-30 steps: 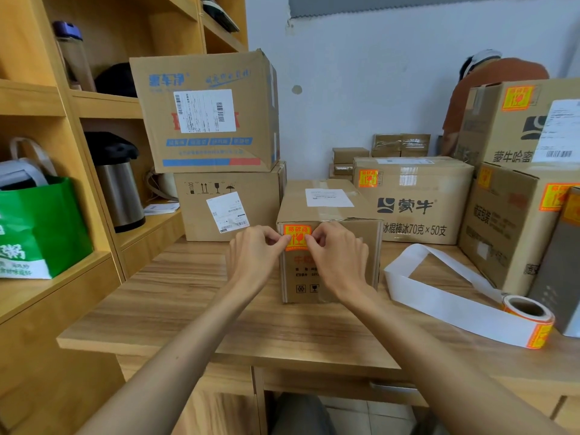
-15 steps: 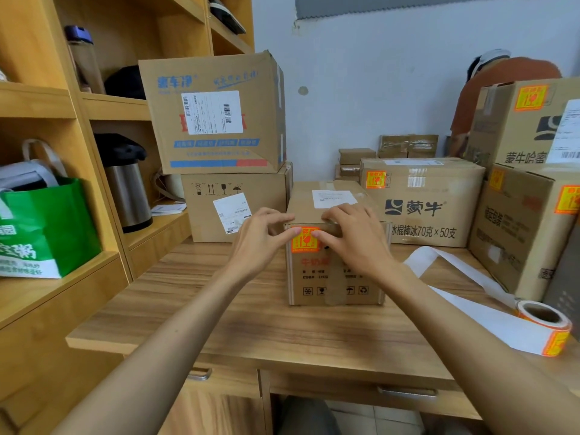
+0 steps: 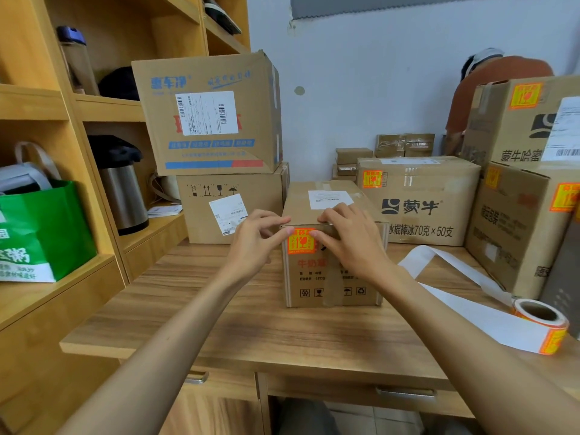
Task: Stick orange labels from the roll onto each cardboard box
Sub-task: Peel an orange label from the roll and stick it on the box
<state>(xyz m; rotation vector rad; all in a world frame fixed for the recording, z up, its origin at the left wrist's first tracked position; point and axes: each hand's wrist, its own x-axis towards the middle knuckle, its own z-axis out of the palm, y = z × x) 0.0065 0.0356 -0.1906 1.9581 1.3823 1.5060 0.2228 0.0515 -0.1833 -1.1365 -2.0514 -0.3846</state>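
Both left hand (image 3: 255, 243) and right hand (image 3: 349, 243) clasp the rim of the small cardboard box (image 3: 314, 284); my thumbs should smooth the orange label (image 3: 300, 242) outward.

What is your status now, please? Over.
Gripping small box at top edge: left hand, right hand; thumbs on orange label. To the right, label roll untouched. Nothing in the way.
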